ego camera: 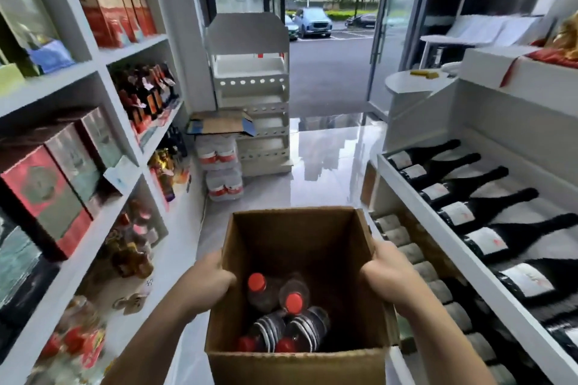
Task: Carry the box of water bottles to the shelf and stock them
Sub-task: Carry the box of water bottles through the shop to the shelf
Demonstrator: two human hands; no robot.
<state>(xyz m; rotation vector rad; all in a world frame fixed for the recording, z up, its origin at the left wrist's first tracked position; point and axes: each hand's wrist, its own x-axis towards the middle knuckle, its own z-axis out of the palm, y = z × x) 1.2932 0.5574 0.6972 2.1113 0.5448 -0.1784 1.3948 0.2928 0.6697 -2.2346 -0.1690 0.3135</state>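
The open brown cardboard box was carried at waist height in the aisle — left hand and right hand each closed over a side rim, likely to keep the red-capped water bottles inside level. The empty white tiered rack stood well ahead.

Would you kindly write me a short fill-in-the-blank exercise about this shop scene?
1. The left hand and right hand grip the cardboard box's ____ walls.
2. The water bottles have ____ caps.
3. The wine bottles lie on the person's ____.

Missing words: side; red; right
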